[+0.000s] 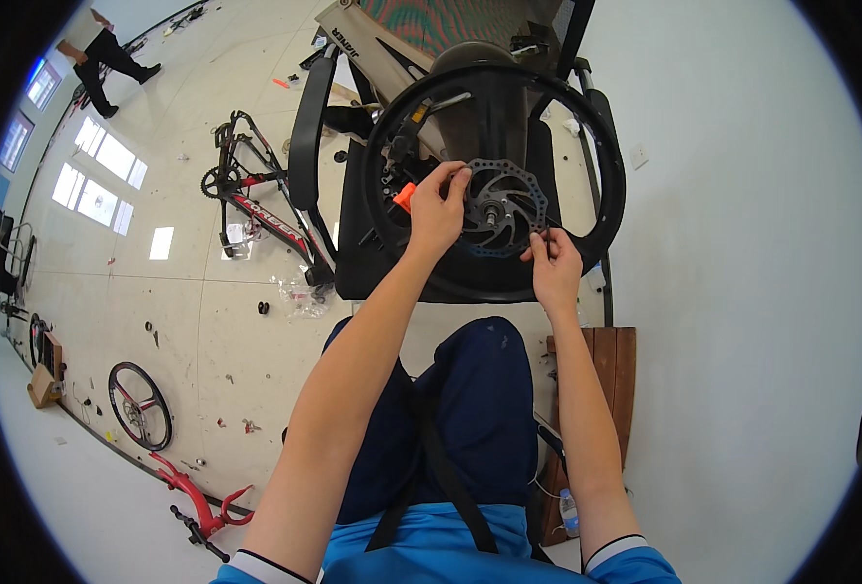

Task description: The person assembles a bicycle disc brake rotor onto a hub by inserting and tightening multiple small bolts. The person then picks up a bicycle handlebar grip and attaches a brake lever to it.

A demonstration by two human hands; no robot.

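1. Head view: the left hand is narrow, thumb and index drawn close together at the upper-left edge of a scalloped brake rotor; whether they pinch its metal or a small part there, I cannot tell.
2. The right hand is also narrow, with thumb and forefinger at the rotor's lower-right edge; what lies between those fingertips is too small to tell.
3. The rotor thus sits between the two hands, around the axle of a black bicycle wheel, whose rim encircles both sets of fingers.
4. Just left of the left hand shows an orange piece; below and left of it is the black chair seat, under the wheel.
5. Beyond both hands, a beige bicycle frame slants toward the wheel.
6. Well left of the left hand, a black-and-red bicycle frame lies on the tiled floor; farther off, lower left, are a spoked wheel and a red fork-like part.
7. Nearer the body than the right hand, and to its right, stands a brown wooden bench, with a plastic bottle near its close end.
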